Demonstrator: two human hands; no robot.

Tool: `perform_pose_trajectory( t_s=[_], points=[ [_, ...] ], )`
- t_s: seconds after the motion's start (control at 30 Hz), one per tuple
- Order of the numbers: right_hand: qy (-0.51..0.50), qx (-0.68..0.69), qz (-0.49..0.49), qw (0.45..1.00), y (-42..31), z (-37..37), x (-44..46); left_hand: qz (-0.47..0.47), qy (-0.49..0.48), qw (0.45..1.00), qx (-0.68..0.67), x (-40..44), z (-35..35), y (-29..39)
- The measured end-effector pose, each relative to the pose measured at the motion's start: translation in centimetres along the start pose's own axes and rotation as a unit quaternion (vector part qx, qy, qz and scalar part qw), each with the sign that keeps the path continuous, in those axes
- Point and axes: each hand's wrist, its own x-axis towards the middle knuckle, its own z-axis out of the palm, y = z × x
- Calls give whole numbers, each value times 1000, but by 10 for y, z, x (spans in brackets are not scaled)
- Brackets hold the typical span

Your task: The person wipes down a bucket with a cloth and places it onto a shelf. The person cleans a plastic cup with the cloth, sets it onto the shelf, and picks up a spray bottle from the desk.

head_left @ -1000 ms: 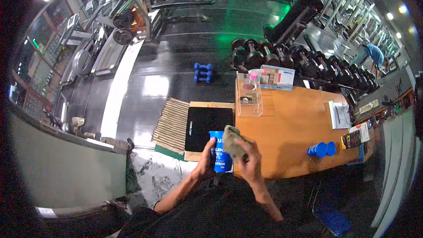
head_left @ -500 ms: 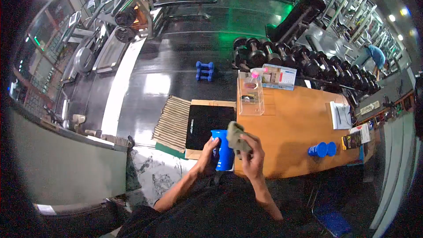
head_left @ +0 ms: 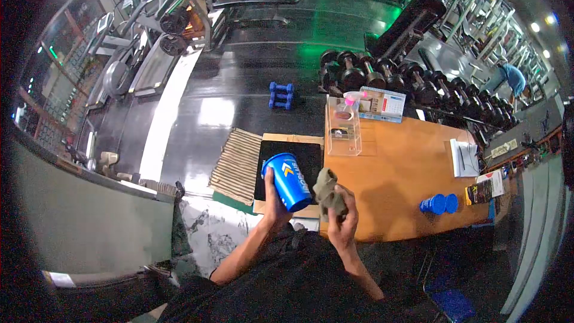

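Note:
A blue shaker cup (head_left: 288, 180) with white and yellow print is held tilted in my left hand (head_left: 274, 206), its wide end toward the upper left. My right hand (head_left: 345, 218) grips a crumpled grey-green cloth (head_left: 329, 191) just right of the cup, with a gap between them. Behind the cup lies a black flat box (head_left: 305, 148) marked with small white print. Two blue containers (head_left: 437, 204) lie near the right front of the wooden table (head_left: 400, 167).
A clear organizer (head_left: 344, 137), a pink-topped spray bottle (head_left: 354, 97) and a desk calendar (head_left: 385, 105) stand at the table's back left. Papers (head_left: 464, 158) lie right. Beyond are blue dumbbells (head_left: 281, 96), a rack of black dumbbells (head_left: 421, 87) and a bending person (head_left: 511, 78).
My left hand has turned the cup, moving it left and tilting it, so its logo shows. My right hand with the cloth is now apart from the cup and slightly lower.

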Motion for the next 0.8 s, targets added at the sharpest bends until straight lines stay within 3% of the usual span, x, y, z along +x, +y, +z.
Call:
perform_pose_trajectory(
  t_s=[0.03, 0.1, 0.17, 0.27, 0.4, 0.5, 0.53, 0.63, 0.8],
  points=[
    [1, -10, -46, 999, -9, 0, 10, -23, 40, 999, -8, -4, 12, -2],
    [-97, -120, -198, 968, -13, 2, 12, -110, 10, 993, 44, -6, 6, 1],
    [-106, -174, -209, 957, -19, 1, 16, -71, 17, 994, 79, -12, 15, 5],
    [-73, -152, -92, 981, -13, 1, 21, -35, 0, 999, 1, -1, -4, -6],
    [18, -153, -56, 986, -7, 3, 25, -13, 61, 998, -30, -8, 4, -9],
    [-32, -172, -145, 974, -8, 6, 12, -10, 30, 997, -75, -8, 3, -9],
    [-98, -194, -161, 963, -8, 6, 8, -51, -3, 996, -74, -13, 1, -6],
    [-146, -168, -131, 966, -10, 5, 5, 2, 71, 997, -30, -5, -11, -8],
    [-151, -153, -71, 974, -22, 4, 9, 25, 93, 995, -37, -9, -26, -24]
  ],
)
